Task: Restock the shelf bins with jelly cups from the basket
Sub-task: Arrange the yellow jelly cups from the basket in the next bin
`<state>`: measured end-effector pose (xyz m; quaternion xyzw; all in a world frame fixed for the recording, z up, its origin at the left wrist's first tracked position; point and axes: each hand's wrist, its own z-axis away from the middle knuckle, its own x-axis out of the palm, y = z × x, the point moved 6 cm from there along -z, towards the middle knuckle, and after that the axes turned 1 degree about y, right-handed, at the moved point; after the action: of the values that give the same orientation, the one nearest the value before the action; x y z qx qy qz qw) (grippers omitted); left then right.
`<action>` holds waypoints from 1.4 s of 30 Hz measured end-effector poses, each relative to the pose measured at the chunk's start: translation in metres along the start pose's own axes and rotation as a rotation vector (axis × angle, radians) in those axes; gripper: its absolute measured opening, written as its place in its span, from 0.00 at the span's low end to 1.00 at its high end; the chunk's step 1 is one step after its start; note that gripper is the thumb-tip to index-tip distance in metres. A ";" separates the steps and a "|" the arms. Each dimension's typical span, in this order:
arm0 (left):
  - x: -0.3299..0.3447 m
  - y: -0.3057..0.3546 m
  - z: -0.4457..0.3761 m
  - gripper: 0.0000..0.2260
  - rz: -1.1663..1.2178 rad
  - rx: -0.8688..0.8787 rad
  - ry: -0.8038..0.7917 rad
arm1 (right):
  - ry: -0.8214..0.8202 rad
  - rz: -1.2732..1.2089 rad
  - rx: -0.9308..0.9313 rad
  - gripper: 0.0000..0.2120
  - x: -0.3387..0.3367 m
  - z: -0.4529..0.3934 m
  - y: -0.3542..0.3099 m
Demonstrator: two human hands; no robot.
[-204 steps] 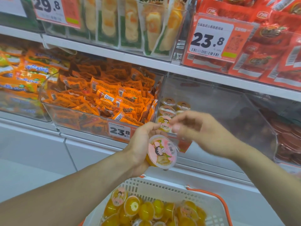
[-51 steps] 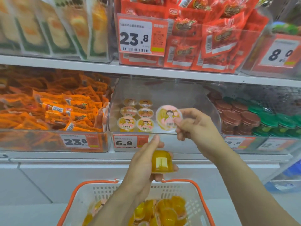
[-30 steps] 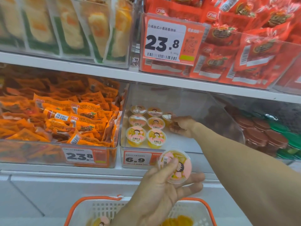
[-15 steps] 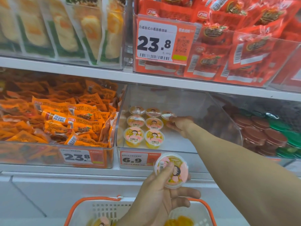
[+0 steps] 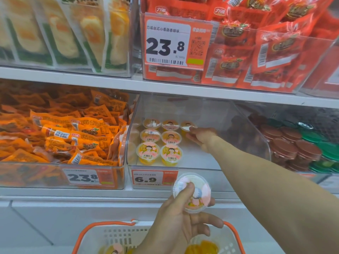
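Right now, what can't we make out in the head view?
- Basket: cut off by the bottom edge and covered by the left hand; cup count unknown.
- Held jelly cup: lid print motion-blurred, thumb across it.
- Back-row cup: whether the right hand grips it or only touches it.
- 6.9 price tag: small print unreadable.

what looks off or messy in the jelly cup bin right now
Nothing stands out. The cups stand upright in neat rows at the left of the clear bin. The right hand has its grip on the seventh cup, in the back row. The left hand holds another intact above the basket.
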<state>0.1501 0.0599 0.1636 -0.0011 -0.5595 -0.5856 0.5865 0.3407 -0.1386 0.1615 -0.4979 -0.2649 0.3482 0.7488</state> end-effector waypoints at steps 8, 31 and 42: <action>0.013 0.012 0.011 0.23 -0.004 0.073 -0.046 | 0.098 0.157 -0.047 0.07 -0.009 0.029 -0.020; 0.025 0.086 0.030 0.13 -0.820 0.250 0.170 | -0.705 0.454 -0.229 0.09 -0.058 0.219 -0.055; 0.035 0.131 -0.018 0.22 -1.293 0.560 0.220 | -0.345 -0.179 -0.004 0.05 -0.035 0.166 -0.020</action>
<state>0.2409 0.0655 0.2654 0.5410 -0.5150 -0.6470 0.1529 0.2012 -0.0782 0.2387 -0.4067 -0.4334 0.3599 0.7192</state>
